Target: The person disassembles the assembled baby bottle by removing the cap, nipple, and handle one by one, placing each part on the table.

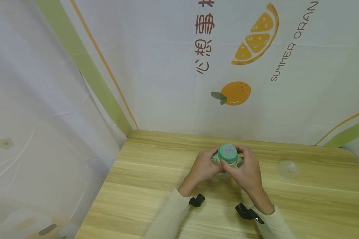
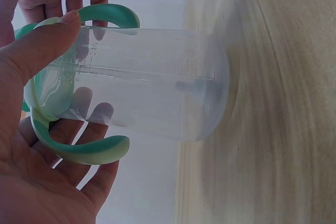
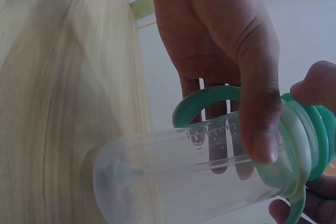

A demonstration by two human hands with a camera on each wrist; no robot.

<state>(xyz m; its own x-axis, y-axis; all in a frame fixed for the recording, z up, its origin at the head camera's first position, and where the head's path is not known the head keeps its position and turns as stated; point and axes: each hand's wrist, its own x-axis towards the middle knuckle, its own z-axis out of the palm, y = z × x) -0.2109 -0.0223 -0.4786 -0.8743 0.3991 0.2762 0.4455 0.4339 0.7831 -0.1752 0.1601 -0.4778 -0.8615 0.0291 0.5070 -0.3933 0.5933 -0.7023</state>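
Observation:
In the head view, a clear baby bottle with a green screw collar (image 1: 227,153) is upright between both hands. Its transparent body (image 2: 157,82) has measuring marks, two curved green handles (image 3: 207,98), and a small greyish piece inside near the base. My left hand (image 1: 204,165) grips the bottle just below the collar, thumb across the front and fingers behind. My right hand (image 1: 247,169) holds it on the other side, thumb at the collar's front; its fingers are partly hidden. I cannot tell whether the base touches the table.
A clear dome-shaped cover (image 1: 287,170) lies on the wooden table (image 1: 143,186), right of the hands. A white curtain (image 1: 167,83) with orange prints hangs behind the table's far edge. Black wrist mounts (image 1: 245,211) sit at the sleeves.

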